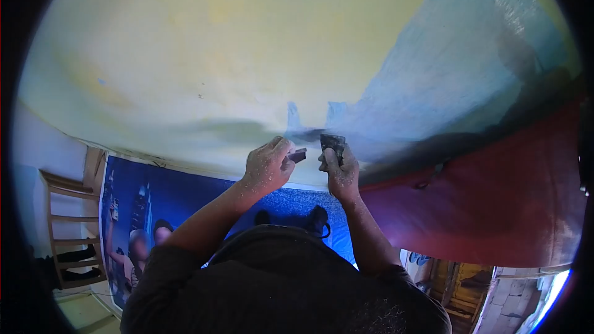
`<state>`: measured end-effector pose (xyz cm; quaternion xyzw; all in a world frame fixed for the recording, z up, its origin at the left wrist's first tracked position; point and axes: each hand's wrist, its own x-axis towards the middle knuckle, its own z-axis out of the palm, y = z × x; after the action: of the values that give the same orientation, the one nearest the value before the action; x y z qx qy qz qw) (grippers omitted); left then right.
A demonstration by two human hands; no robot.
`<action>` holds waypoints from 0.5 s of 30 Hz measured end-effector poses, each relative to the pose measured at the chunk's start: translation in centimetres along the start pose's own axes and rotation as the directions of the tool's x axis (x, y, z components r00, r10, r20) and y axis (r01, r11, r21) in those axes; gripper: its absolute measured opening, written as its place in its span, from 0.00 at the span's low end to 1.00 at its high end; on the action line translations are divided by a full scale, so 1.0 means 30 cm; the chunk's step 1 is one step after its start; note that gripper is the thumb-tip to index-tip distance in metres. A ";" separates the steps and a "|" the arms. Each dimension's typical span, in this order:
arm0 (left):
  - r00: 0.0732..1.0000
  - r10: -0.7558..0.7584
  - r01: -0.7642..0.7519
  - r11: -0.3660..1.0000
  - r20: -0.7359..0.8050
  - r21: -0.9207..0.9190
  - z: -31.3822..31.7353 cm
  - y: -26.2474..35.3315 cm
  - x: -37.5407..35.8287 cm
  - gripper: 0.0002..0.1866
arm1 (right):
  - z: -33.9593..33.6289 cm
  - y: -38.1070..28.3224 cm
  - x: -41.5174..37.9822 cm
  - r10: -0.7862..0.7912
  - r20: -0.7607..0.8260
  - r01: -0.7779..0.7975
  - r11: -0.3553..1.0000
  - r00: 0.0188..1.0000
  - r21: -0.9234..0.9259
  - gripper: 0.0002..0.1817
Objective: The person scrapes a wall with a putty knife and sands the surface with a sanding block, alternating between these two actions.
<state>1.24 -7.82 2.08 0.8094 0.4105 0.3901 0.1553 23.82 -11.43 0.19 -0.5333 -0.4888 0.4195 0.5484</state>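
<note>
Your left hand (pixel 267 167) was clenched on a small dark tool (pixel 297 155), probably a scraper, against the yellow wall (pixel 185 55). Your right hand (pixel 340 173) pinched a dark sanding block (pixel 333 142) at the blue patch (pixel 433 86). Mid-smoothing, I'd judge; next called for even strokes.

I have one view only, from the camera on the person's head, a wide fisheye with dark rounded corners. It looks forward and steeply down along a painted wall (pixel 204 68), very close to it. Both forearms reach in from the bottom, with the floor covering (pixel 185 195) far below.
</note>
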 end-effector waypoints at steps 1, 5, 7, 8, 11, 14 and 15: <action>1.000 0.007 -0.007 1.000 0.016 0.013 0.003 0.003 0.003 0.14 | 0.010 -0.004 0.007 -0.009 -0.007 0.009 0.999 1.000 0.034 0.14; 0.998 0.037 -0.040 0.997 0.052 0.064 0.032 0.026 0.026 0.11 | 0.021 -0.004 0.013 0.003 -0.043 -0.002 1.000 0.999 0.022 0.13; 0.992 0.113 -0.117 0.990 0.054 0.084 0.049 0.015 0.042 0.19 | 0.027 0.004 0.019 -0.014 -0.052 0.016 0.999 0.999 0.032 0.13; 0.987 0.138 -0.145 0.986 0.083 0.083 0.048 0.012 0.049 0.25 | 0.029 0.001 0.024 -0.022 -0.054 0.023 0.999 0.998 0.029 0.13; 0.959 0.182 -0.213 0.968 0.216 0.132 0.036 0.020 0.073 0.41 | 0.034 -0.025 0.031 -0.029 -0.063 0.031 0.999 0.998 0.019 0.12; 0.918 0.134 -0.248 0.928 0.373 0.278 0.034 0.002 0.086 0.49 | 0.036 -0.024 0.033 -0.020 -0.075 0.020 1.000 0.997 0.002 0.12; 0.913 0.119 -0.254 0.914 0.391 0.315 0.037 -0.008 0.093 0.49 | 0.035 -0.024 0.028 -0.027 -0.082 0.026 1.000 0.996 -0.014 0.12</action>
<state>2.94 -5.39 2.64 0.9180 0.3583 0.1651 0.0394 22.88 -10.49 0.94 -0.5471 -0.4754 0.3870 0.5700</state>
